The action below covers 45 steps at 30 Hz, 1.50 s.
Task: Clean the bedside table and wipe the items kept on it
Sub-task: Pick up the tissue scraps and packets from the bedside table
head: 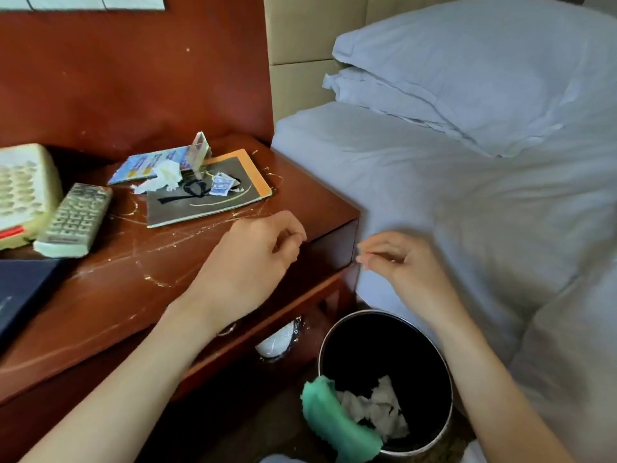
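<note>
Head view of a bedside bench [110,305] of red-brown wood, its top streaked with thin pale strands and crumbs. The left hand [253,259] hovers over the front right corner of the bench, fingers loosely curled, thumb and forefinger tips close together; whether they pinch anything cannot be told. The right hand [397,262] hangs just beyond the bench edge, above the bin [444,379], fingers lightly curled with the tips drawn together; a tiny scrap may lie between them, too small to confirm.

On the bench: one dark booklet [207,192] with an orange border, carrying one small blue slip [221,188]; one crumpled tissue [163,182]; one blue leaflet [150,165] beneath it; one folded card stand [199,152], upright. At the left stand one cream telephone [23,192], one remote control [75,222] and one dark folder [23,292]. No printing is legible.

One round black bin stands on the floor between bench and bed [450,182], holding crumpled tissues, with one green cloth [337,419] draped over its near rim. Two pillows [467,71] are stacked on the bed.
</note>
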Motion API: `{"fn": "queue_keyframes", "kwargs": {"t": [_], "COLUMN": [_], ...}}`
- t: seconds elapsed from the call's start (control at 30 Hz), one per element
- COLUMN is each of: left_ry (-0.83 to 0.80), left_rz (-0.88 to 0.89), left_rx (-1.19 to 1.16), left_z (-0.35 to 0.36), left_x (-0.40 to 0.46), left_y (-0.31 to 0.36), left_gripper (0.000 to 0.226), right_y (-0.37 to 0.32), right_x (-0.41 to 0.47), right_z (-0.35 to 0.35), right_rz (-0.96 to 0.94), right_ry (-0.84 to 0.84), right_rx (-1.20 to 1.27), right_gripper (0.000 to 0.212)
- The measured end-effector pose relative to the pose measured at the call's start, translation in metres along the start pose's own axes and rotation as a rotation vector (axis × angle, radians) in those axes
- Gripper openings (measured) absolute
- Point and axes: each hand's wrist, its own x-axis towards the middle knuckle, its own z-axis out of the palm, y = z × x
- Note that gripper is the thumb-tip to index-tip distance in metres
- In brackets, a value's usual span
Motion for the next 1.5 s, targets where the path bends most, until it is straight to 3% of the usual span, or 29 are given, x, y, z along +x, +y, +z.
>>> {"fn": "queue_keyframes", "kwargs": {"t": [0.23, 0.57, 0.67, 0.77, 0.9, 1.07, 1.23, 1.5], "left_ry": [0.166, 0.291, 0.2, -0.012, -0.144, -0.094, -0.015, 0.265], "left_rz": [-0.121, -0.311, -0.376, -0.435, -0.441, -0.312, -0.285, -0.314], "left_rx": [-0.002, 0.341, 0.49, 0.668, 0.642, 0.674, 0.662, 0.355], "left_z": [-0.059, -0.098, -0.1, -0.097, -0.094, -0.091, -0.089, -0.101], "left_x": [0.029, 0.078, 0.091, 0.096, 0.096, 0.09, 0.089, 0.084], "left_y": [-0.041, -0.118, -0.132, -0.145, -0.159, -0.162, -0.163, -0.156], "left_gripper": [0.021, 0.024, 0.039, 0.054, 0.056, 0.045, 0.026, 0.013], "right_y": [-0.062, -0.09, -0.087, -0.08, -0.077, -0.072, -0.068, -0.068], "right_x": [0.062, 0.135, 0.148, 0.159, 0.169, 0.173, 0.172, 0.169], "right_z": [0.045, 0.117, 0.135, 0.15, 0.159, 0.162, 0.165, 0.168], "right_rz": [-0.25, -0.409, -0.442, -0.418, -0.311, -0.302, -0.322, -0.335], "right_ry": [-0.138, -0.322, -0.383, -0.422, -0.464, -0.553, -0.518, -0.379], "right_rx": [-0.028, -0.307, -0.451, -0.634, -0.784, -0.743, -0.599, -0.453], "right_gripper": [0.022, 0.018, 0.018, 0.041, 0.053, 0.039, 0.026, 0.015]}}
